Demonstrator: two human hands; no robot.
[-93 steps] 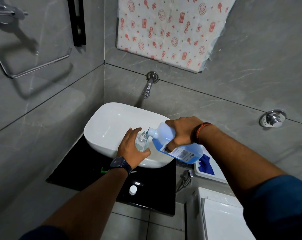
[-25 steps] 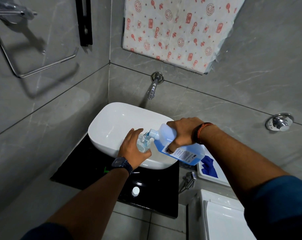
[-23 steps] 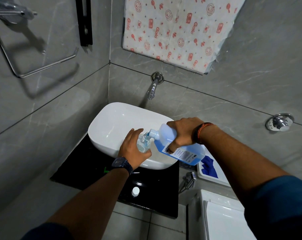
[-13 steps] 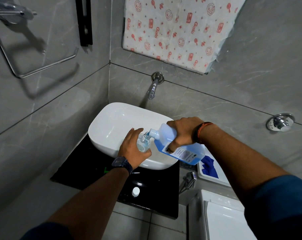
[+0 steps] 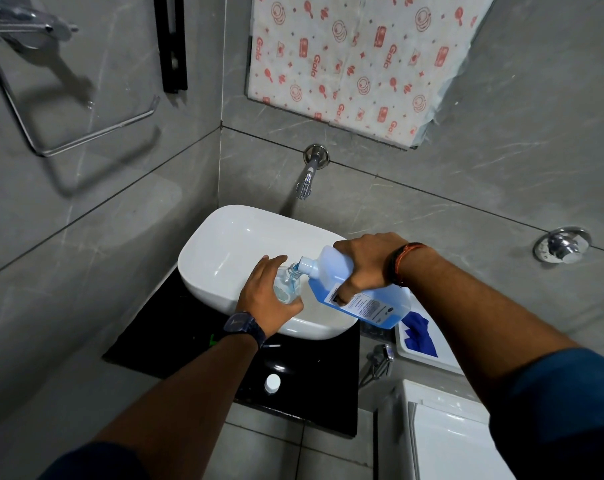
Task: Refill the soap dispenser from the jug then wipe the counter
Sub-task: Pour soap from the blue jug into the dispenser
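One jug (image 5: 359, 289) of translucent blue plastic is tipped over the near right part of the white basin (image 5: 224, 244), its white neck pointing left and down. Blue liquid pools along the jug's lower side, filling under half of it; the upper part looks empty. A printed label faces the camera on its near face. The right hand (image 5: 370, 259) is wrapped around the jug's middle from above, fingers curled under it, with a red-and-black band at the wrist.

The jug's mouth meets the open top of one small clear soap dispenser (image 5: 286, 285), which holds a shallow layer of pale blue liquid. The left hand (image 5: 264, 296) is clamped around the dispenser's near side, thumb on the right, holding it above the basin's near rim. A dark watch sits on that wrist.

The basin itself appears dry and holds nothing else. It stands on one black counter (image 5: 176, 337). Near the counter's near edge lies one small white cap (image 5: 272, 382), well apart from both hands. A small green item (image 5: 212, 339) shows just left of the left forearm; I cannot tell what it is.

To the right of the basin, one white tray (image 5: 428, 358) holds one blue cloth (image 5: 420, 334), partly hidden behind the jug. One chrome tap (image 5: 309, 171) projects from the far wall above the basin.
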